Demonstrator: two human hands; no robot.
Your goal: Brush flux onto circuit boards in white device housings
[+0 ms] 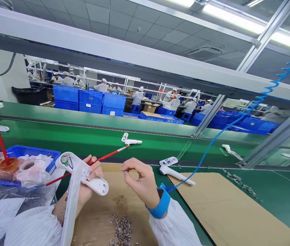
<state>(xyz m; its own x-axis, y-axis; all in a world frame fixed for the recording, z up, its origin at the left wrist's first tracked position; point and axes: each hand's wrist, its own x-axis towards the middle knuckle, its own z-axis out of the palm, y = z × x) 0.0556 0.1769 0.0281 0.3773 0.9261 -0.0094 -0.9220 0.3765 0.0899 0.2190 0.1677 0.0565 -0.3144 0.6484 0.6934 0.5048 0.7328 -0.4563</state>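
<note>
In my left hand [93, 171] are white plastic housing parts [83, 174], with green circuitry and thin wires showing at the upper end. A red-handled brush [111, 154] also lies in that hand, slanting up to the right behind the housing. My right hand [140, 176], with a blue wrist strap [162, 203], is held over the cardboard to the right. Its thumb and index finger pinch together at the tips; whatever they hold is too small to name. Small metal parts [123, 230] lie heaped on the cardboard [101, 212] below.
A blue tray [54, 153] with orange and white tape-like rolls stands left, a red stick upright in one. White housings [177, 174] rest on the green table and conveyor [155, 150]. A coiled blue cord [209, 147] runs to my wrist. People work beyond blue bins [91, 99].
</note>
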